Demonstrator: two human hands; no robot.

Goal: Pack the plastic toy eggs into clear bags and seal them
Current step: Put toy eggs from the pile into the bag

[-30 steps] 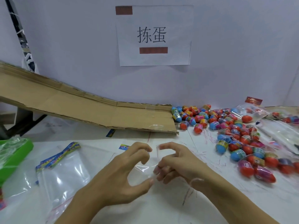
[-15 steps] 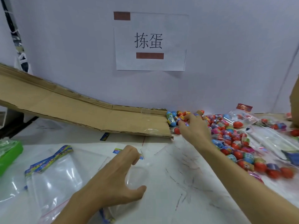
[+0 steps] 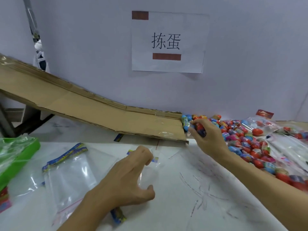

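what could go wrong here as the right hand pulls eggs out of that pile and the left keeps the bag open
1. The right hand grips several eggs at once; one may slip out on the way to the bag.
2. The left hand holds the clear bag by thin film only, so its mouth may collapse.
3. The loose egg pile beside the cardboard ramp could roll when disturbed.

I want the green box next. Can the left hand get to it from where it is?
Probably yes. The left hand holds a clear bag open, so it would have to let go first. Between it and the green box lie only flat empty bags, nothing tall to block it.
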